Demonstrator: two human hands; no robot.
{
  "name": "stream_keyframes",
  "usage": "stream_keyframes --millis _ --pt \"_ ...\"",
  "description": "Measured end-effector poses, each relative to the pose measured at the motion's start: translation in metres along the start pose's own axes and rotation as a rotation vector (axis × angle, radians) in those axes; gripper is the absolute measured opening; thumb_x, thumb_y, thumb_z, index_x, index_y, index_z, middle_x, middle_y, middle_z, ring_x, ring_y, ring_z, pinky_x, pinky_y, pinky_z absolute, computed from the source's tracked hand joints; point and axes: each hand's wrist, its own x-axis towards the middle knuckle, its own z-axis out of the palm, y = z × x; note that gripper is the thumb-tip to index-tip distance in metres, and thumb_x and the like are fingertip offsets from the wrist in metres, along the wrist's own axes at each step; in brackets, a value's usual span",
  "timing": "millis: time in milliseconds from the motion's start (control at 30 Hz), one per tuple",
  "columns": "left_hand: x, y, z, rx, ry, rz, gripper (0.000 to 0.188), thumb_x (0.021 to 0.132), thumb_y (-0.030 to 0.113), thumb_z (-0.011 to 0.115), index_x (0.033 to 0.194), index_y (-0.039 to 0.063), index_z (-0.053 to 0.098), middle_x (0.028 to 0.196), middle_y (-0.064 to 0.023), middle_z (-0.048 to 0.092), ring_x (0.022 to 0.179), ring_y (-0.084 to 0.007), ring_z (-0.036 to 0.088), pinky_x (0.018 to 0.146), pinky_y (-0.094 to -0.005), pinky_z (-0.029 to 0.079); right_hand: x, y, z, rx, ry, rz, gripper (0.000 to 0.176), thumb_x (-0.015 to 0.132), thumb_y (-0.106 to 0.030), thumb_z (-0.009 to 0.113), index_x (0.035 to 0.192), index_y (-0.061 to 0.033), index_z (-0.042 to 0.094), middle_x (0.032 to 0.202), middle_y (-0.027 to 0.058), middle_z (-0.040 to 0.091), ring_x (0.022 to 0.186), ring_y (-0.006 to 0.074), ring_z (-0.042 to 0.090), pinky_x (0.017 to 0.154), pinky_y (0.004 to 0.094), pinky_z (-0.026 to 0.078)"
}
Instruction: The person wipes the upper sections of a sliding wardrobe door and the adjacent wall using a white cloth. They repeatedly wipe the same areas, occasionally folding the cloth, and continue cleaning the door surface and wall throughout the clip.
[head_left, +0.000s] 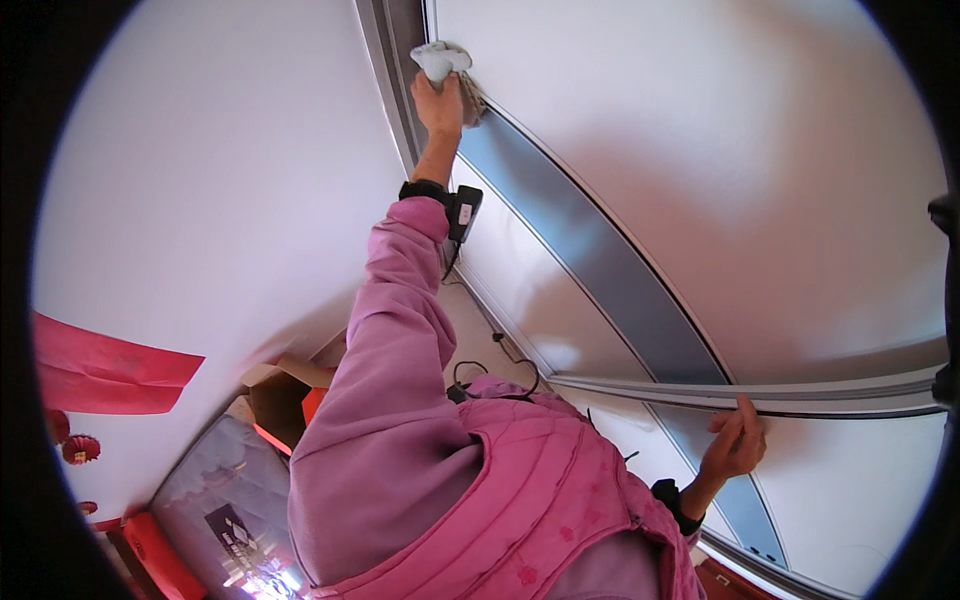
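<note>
My left hand (437, 97) is raised high and grips a bunched white and beige cloth (442, 61). The cloth lies against the edge of a white sliding wardrobe door (645, 165) with a blue-grey band (600, 240), beside the grey side frame. Lower right, my right hand (737, 442) holds nothing. Its index finger is extended to the metal edge strip (825, 396) of the door, and the other fingers are loosely bent. Another white door panel (847, 480) stands behind that hand. Each wrist wears a black band; a black device with a cable hangs at the left one.
A white wall (225, 165) rises on the left. Below it are an open cardboard box (281, 405), a grey padded surface (217, 465) and a red object (161, 555). Dark cables (499, 339) run along the floor by the door track. Red hangings are at the far left.
</note>
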Motion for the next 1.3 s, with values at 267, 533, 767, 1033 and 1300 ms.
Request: stream_keyframes --millis 267,533,767,1033,1300 --pt "-0.170 0.056 -0.019 -0.183 -0.233 0.055 0.042 0.076 0.012 0.066 0.115 0.003 0.054 0.109 -0.0149 0.051 0.104 -0.0298 0.050 0.093 -0.0379 0.040 0.000 0.001 0.001 0.057 -0.011 0.026 0.023 0.085 0.005 0.054 0.103 -0.0007 0.067 0.053 0.0039 0.060 0.045 0.0120 0.055 0.050 0.0235 0.043" --pt "-0.307 0.158 -0.035 -0.417 -1.051 0.282 0.044 0.065 0.011 0.074 0.108 0.010 0.061 0.106 -0.0155 0.052 0.101 -0.0371 0.053 0.088 -0.0415 0.045 0.002 0.003 0.002 0.038 -0.008 -0.049 0.025 0.084 0.008 0.055 0.105 -0.0014 0.067 0.053 0.0026 0.060 0.045 0.0115 0.056 0.047 0.0207 0.041" --pt "-0.358 0.142 -0.019 -0.381 -1.345 0.774 0.025 0.074 0.015 0.066 0.096 0.010 0.057 0.098 -0.0104 0.053 0.095 -0.0290 0.056 0.080 -0.0387 0.048 0.003 0.003 0.000 0.029 -0.046 -0.024 0.024 0.086 0.005 0.056 0.105 -0.0027 0.067 0.054 0.0024 0.061 0.045 0.0113 0.056 0.049 0.0214 0.042" --pt "-0.304 0.028 -0.037 -0.136 -1.212 0.748 0.028 0.067 0.007 0.066 0.095 0.011 0.060 0.101 -0.0080 0.057 0.100 -0.0283 0.056 0.083 -0.0408 0.045 -0.001 0.006 0.000 -0.009 -0.081 0.001 0.023 0.086 0.003 0.056 0.106 -0.0017 0.067 0.055 0.0026 0.062 0.047 0.0107 0.056 0.051 0.0221 0.042" --pt "-0.199 -0.071 -0.047 0.250 -0.477 0.148 0.042 0.070 0.006 0.069 0.109 0.009 0.053 0.106 -0.0153 0.058 0.101 -0.0375 0.056 0.083 -0.0440 0.048 -0.007 0.008 0.003 -0.075 -0.028 0.021 0.022 0.092 -0.001 0.051 0.107 -0.0019 0.067 0.054 0.0019 0.061 0.045 0.0097 0.053 0.051 0.0226 0.041"
